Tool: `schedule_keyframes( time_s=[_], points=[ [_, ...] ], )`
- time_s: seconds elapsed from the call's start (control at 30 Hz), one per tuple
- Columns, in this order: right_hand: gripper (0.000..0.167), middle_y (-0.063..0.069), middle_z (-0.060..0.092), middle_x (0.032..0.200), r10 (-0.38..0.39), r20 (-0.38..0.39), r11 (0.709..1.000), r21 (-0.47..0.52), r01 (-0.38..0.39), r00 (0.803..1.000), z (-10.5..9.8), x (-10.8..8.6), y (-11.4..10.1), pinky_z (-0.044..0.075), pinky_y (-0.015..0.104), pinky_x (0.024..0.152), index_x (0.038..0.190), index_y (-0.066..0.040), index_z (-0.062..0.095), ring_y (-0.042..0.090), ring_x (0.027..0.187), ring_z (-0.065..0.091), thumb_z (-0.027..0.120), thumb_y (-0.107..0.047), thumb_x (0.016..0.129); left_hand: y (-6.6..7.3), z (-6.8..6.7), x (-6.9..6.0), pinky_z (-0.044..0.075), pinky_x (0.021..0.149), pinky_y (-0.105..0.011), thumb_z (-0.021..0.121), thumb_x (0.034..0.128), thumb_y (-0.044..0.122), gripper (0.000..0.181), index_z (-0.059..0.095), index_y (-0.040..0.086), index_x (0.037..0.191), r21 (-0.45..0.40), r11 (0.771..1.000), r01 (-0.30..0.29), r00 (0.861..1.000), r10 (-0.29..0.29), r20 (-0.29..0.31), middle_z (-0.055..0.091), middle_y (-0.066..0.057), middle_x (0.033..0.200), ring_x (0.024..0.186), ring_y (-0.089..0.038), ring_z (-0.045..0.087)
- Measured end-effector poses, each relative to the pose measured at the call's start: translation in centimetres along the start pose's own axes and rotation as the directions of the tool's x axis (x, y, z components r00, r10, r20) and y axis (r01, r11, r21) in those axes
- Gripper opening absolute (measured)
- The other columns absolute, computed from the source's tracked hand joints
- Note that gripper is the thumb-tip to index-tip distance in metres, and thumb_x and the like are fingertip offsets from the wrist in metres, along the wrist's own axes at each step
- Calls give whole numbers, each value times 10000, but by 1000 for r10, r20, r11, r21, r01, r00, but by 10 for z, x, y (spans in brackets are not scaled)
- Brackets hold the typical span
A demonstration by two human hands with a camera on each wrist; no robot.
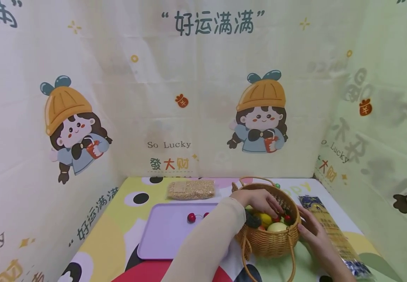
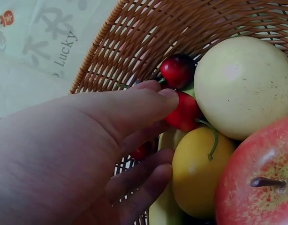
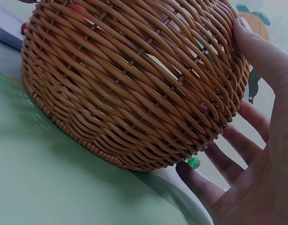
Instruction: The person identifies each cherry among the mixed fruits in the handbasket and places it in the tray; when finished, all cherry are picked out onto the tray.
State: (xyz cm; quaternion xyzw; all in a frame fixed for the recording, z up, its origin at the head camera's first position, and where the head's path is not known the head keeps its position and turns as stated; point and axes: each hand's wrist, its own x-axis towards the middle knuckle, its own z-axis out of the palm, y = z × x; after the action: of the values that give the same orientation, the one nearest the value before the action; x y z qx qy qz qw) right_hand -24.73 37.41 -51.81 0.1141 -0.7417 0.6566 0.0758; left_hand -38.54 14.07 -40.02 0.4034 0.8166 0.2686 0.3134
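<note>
My left hand [image 1: 261,200] reaches down into a wicker basket [image 1: 272,243]. In the left wrist view the left hand [image 2: 87,140] pinches a red cherry [image 2: 183,112] between thumb and fingers, the fingertips partly hidden. Around it lie a darker cherry [image 2: 178,70], a cream round fruit [image 2: 245,86], a yellow fruit [image 2: 195,171] and a red apple [image 2: 263,183]. My right hand [image 1: 314,231] rests against the basket's right side. Seen from the right wrist, the right hand [image 3: 256,164] has its fingers spread and fairly straight, touching the woven wall [image 3: 134,89].
Left of the basket lies a lilac tray [image 1: 164,239] bearing a stemmed cherry [image 1: 191,217] and another one, partly covered by my sleeve. Behind it is a clear bag of grains [image 1: 190,189]. A gold-and-blue packet [image 1: 330,231] lies to the right. Printed cloth walls [image 1: 203,98] enclose the table.
</note>
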Motion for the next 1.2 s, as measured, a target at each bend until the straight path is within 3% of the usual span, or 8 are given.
schedule_keyframes(
  time_s=[0.23,0.4,0.8,1.03,1.2],
  points=[
    [620,-285,501,1558,-27,21,999,26,27,999,-2,1,0,593,238,993,1768,-144,261,-131,1354,552,452,-110,1179,10,1,-2,530,928,-130,807,1027,194,293,825,190,1320,83,996,21,1000,-21,7,809,102,1250,1080,44,679],
    [617,-281,508,1564,-34,23,998,44,33,999,-5,2,0,586,232,1004,1769,-155,264,-119,1358,562,450,-119,1182,15,-1,-2,536,862,-135,825,1018,194,252,837,201,1270,109,993,40,998,-36,-45,796,126,1156,995,25,677],
    [625,-290,491,1559,0,37,999,55,-2,999,-5,2,1,573,212,1016,1773,-169,251,-130,1356,561,451,-119,1183,14,3,-7,580,786,-167,843,1001,173,215,854,207,1213,40,995,92,986,-86,-144,808,142,1099,912,7,700],
    [621,-268,495,1568,-26,39,997,71,23,999,-3,3,-1,585,217,1002,1768,-145,260,-122,1360,559,450,-102,1179,15,-2,-19,563,804,-169,820,1014,168,231,848,195,1241,43,998,53,980,-44,-192,803,142,1090,923,14,695],
    [623,-275,510,1562,-38,39,997,75,35,999,-2,1,0,588,223,1003,1766,-140,265,-109,1356,574,455,-88,1175,9,-5,-28,540,861,-141,804,1018,215,242,843,228,1257,95,995,-12,971,34,-237,790,182,1106,988,59,676]
  ],
)
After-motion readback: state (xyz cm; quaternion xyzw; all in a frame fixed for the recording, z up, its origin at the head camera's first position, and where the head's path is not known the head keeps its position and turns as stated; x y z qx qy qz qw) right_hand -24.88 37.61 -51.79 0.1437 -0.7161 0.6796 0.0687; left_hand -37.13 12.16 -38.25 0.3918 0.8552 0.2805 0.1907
